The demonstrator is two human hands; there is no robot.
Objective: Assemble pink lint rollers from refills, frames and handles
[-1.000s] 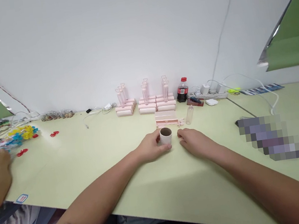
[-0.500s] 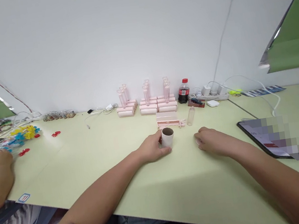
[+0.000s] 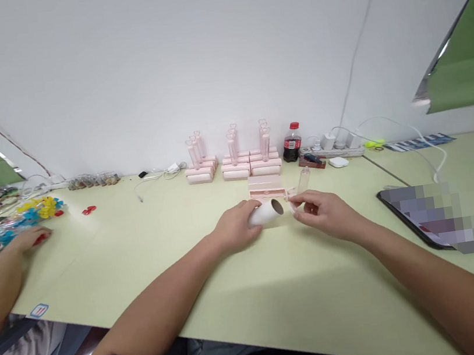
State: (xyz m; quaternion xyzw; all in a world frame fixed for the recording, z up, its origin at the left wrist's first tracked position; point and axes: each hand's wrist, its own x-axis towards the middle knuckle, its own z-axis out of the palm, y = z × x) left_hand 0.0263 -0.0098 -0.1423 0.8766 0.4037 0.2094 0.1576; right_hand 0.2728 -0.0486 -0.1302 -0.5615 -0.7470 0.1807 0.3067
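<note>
My left hand (image 3: 239,226) is wrapped round a white paper roll (image 3: 262,215) with a brown core. The roll is tipped on its side, its hollow end towards my right hand. My right hand (image 3: 319,213) pinches a small pale round end cap (image 3: 293,207), partly hidden by the fingers, a short gap from that end. Just behind them lies an open pale pink case (image 3: 265,184), with small pink parts by its right end. A clear pinkish tube-shaped handle (image 3: 303,178) stands behind my right fingers.
Several pink rollers (image 3: 236,170) with upright handles line the wall. Beside them stand a cola bottle (image 3: 291,143) and a power strip (image 3: 343,152). A phone (image 3: 419,219) lies at right. At left, another person's hands (image 3: 29,237) handle coloured plastic pieces (image 3: 43,209).
My left hand has tilted the roll from upright to sideways, its open end now to the right. My right hand has moved left and up towards it with the cap.
</note>
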